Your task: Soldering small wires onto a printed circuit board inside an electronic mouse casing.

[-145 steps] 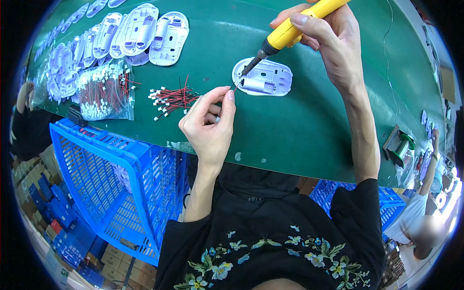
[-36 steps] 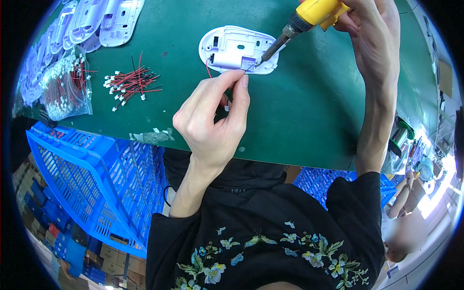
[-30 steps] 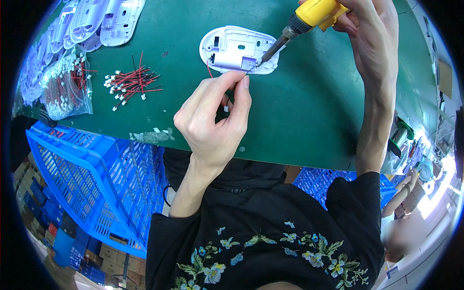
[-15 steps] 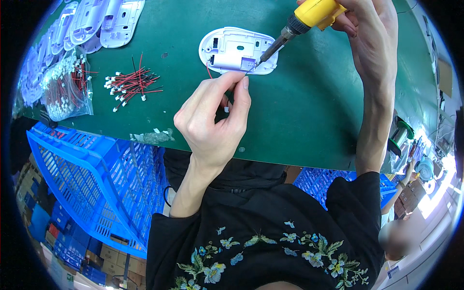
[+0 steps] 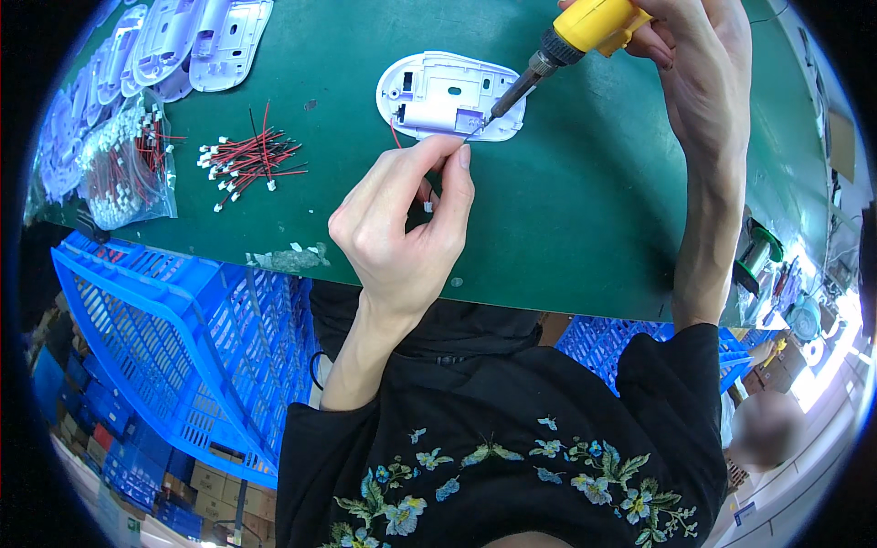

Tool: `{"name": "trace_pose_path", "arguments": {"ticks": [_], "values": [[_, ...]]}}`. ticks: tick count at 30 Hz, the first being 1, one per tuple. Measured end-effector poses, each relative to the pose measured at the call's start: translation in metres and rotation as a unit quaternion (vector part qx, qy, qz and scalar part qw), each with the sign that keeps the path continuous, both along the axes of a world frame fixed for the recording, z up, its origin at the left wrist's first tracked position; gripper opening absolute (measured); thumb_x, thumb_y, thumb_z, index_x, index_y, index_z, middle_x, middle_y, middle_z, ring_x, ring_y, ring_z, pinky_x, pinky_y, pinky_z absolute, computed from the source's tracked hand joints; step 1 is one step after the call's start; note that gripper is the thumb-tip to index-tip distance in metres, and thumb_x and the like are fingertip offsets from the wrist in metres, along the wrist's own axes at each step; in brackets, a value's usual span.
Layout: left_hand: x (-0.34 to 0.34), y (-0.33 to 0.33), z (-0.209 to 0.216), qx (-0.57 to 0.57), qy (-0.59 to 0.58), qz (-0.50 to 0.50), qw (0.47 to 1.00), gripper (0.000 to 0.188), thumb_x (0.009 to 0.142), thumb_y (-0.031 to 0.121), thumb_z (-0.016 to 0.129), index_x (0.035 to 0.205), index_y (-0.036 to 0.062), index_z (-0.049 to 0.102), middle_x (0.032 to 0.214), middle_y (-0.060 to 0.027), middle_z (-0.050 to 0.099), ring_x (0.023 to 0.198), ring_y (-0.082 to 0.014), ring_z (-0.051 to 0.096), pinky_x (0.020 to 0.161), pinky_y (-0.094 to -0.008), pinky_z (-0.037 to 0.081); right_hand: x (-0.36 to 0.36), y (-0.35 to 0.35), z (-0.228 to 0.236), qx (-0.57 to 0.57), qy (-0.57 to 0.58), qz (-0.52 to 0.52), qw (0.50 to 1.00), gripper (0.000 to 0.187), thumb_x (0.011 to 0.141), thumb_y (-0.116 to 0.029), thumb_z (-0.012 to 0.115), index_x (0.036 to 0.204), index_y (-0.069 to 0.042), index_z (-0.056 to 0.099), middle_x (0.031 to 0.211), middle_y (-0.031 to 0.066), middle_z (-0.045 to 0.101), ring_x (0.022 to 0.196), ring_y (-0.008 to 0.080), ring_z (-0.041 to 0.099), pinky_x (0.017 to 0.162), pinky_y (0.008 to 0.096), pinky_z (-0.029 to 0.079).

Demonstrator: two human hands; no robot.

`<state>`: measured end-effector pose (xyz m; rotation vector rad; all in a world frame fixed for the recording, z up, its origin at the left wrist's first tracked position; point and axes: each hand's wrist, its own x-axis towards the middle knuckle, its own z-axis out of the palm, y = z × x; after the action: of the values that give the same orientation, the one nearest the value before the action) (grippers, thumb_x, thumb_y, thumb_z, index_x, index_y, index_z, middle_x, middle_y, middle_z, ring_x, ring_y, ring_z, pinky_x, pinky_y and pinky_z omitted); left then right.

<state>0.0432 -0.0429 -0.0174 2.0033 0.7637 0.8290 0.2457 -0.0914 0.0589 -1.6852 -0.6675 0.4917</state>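
Note:
A white oval plastic housing (image 5: 429,84) lies on the green table, its inner side up. My left hand (image 5: 402,224) pinches a thin wire lead at the housing's near edge; a small white connector (image 5: 428,207) dangles below the fingers. A red wire (image 5: 395,133) also runs from the housing's left side toward that hand. In my right hand (image 5: 681,46) is a yellow soldering gun (image 5: 594,26), slanting down to the left. Its dark tip (image 5: 498,111) meets the wire end at the small compartment on the housing's right; the exact contact is too small to make out.
Left of the housing lies a pile of red and black wires (image 5: 251,160) with white connectors. Beyond it are a clear bag (image 5: 128,173) of such leads and stacked white housings (image 5: 169,46). Blue crates (image 5: 183,320) stand below the table edge. A solder spool (image 5: 756,260) sits at the right.
Both my hands, the soldering gun and the housing hold practically the same place. At the lower right, another person has shifted a little.

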Motion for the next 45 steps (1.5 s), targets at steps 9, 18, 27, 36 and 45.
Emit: {"name": "trace_pose_path", "arguments": {"ticks": [9, 18, 27, 36, 45], "values": [[0.0004, -0.0006, -0.0037, -0.002, -0.002, 0.005, 1.000, 0.011, 0.086, 0.000, 0.079, 0.096, 0.0017, 0.077, 0.073, -0.0012, 0.067, 0.056, -0.0041, 0.052, 0.048, -0.0224, 0.030, 0.0007, -0.0039, 0.0017, 0.026, 0.007, 0.035, 0.999, 0.042, 0.089, -0.008, 0.064, 0.122, -0.005, 0.039, 0.086, 0.0125, 0.068, 0.079, 0.0243, 0.075, 0.059, 0.0240, 0.055], [0.0007, -0.0019, -0.0020, -0.004, 0.034, 0.011, 0.999, 0.013, 0.087, -0.001, 0.078, 0.099, 0.0016, 0.074, 0.078, -0.0030, 0.068, 0.055, -0.0061, 0.052, 0.047, -0.0239, 0.034, -0.0029, -0.0039, 0.0010, 0.021, -0.011, 0.028, 0.999, 0.044, 0.088, -0.009, 0.067, 0.121, -0.005, 0.039, 0.086, 0.0160, 0.070, 0.080, 0.0256, 0.075, 0.063, 0.0262, 0.057], [0.0004, -0.0014, -0.0034, 0.004, 0.021, 0.007, 1.000, 0.012, 0.088, 0.000, 0.078, 0.099, 0.0021, 0.076, 0.079, -0.0013, 0.069, 0.056, -0.0033, 0.051, 0.047, -0.0223, 0.030, -0.0036, -0.0042, 0.0035, 0.029, -0.003, 0.024, 0.999, 0.043, 0.088, -0.007, 0.065, 0.122, -0.005, 0.038, 0.085, 0.0157, 0.069, 0.080, 0.0258, 0.075, 0.063, 0.0266, 0.057], [0.0002, -0.0007, -0.0004, 0.006, 0.007, -0.004, 1.000, 0.016, 0.082, -0.006, 0.078, 0.095, 0.0002, 0.073, 0.074, -0.0062, 0.067, 0.054, -0.0127, 0.055, 0.048, -0.0268, 0.041, 0.0005, -0.0045, -0.0020, 0.040, 0.007, 0.035, 0.999, 0.043, 0.088, -0.006, 0.066, 0.122, -0.004, 0.038, 0.085, 0.0161, 0.070, 0.078, 0.0255, 0.074, 0.062, 0.0262, 0.056], [0.0004, -0.0008, -0.0003, 0.003, 0.009, -0.002, 1.000, 0.013, 0.083, -0.004, 0.078, 0.095, 0.0006, 0.074, 0.073, -0.0046, 0.067, 0.054, -0.0097, 0.054, 0.048, -0.0252, 0.037, 0.0042, -0.0059, -0.0044, 0.039, 0.010, 0.044, 0.998, 0.042, 0.089, -0.006, 0.066, 0.122, -0.005, 0.039, 0.085, 0.0147, 0.070, 0.076, 0.0228, 0.073, 0.059, 0.0226, 0.050]]}}
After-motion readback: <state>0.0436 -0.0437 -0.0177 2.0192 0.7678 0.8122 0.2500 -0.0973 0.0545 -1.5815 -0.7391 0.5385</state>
